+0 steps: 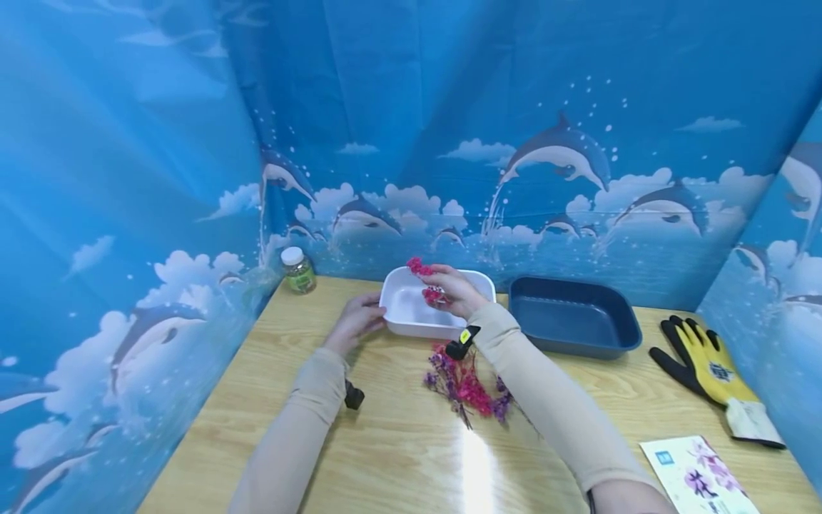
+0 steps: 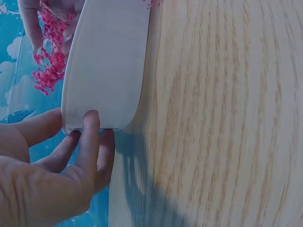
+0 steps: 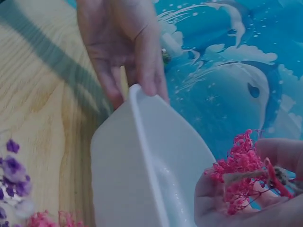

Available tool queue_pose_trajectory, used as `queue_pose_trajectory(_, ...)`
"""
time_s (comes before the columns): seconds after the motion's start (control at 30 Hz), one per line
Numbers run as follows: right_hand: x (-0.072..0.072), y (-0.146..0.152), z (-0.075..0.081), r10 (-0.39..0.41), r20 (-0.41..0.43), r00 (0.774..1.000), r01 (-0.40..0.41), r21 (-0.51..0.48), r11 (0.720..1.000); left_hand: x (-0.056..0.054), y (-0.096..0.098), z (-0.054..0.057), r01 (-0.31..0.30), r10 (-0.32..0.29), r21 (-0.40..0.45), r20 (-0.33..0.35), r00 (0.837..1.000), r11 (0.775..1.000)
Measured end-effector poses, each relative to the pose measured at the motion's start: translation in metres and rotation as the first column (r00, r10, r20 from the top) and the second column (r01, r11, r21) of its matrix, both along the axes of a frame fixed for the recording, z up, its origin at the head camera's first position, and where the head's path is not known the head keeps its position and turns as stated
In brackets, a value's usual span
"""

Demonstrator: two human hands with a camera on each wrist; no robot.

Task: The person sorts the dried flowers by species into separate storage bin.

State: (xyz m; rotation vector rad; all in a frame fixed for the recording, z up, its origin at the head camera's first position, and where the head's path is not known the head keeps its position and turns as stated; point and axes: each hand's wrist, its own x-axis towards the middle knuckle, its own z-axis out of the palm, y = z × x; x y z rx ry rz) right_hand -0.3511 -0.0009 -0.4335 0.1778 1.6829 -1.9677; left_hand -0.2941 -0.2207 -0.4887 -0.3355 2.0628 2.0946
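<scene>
A white rectangular basin [image 1: 420,330] stands toward the back of the wooden table. At its left end is my left hand [image 1: 356,321], gripping the rim with fingertips against the end wall. Pink dried flowers [image 3: 241,172] are held in my right hand [image 1: 454,289], over the basin's inside; their thin stems show between the fingers in the right wrist view. In front of the basin lies a loose bunch of pink and purple dried flowers [image 1: 472,389], partly behind the right forearm.
Right of the basin sits a dark blue tray [image 1: 571,350]. A yellow and black glove [image 1: 716,371] and a flower-printed packet [image 1: 696,475] lie at the right. At the back left corner stands a white-capped jar [image 1: 298,271]. A blue dolphin-print curtain [image 1: 417,128] closes off the back.
</scene>
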Motion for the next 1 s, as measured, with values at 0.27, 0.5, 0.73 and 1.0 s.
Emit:
queue_pose_trajectory(0.27,-0.003,-0.012,-0.009,0.001,-0.02,1.0,0.0,0.06,0.998,-0.002,-0.001,-0.002,0.008,-0.009,0.022,0.013,1.0,1.0)
queue_pose_trajectory(0.5,-0.006,-0.023,-0.016,-0.004,-0.032,0.999,0.007,0.064,0.998,-0.002,-0.002,-0.005,0.011,-0.012,0.024,0.019,1.0,1.0)
queue_pose_trajectory(0.73,-0.005,-0.03,-0.02,0.005,-0.049,0.999,-0.005,0.007,1.0,-0.001,-0.002,-0.004,0.009,-0.009,0.035,0.002,1.0,0.999)
queue_pose_trajectory(1.0,-0.001,-0.028,-0.02,0.105,-0.07,0.992,-0.099,0.078,0.992,0.001,-0.002,-0.002,-0.001,0.001,0.034,0.003,1.0,0.999)
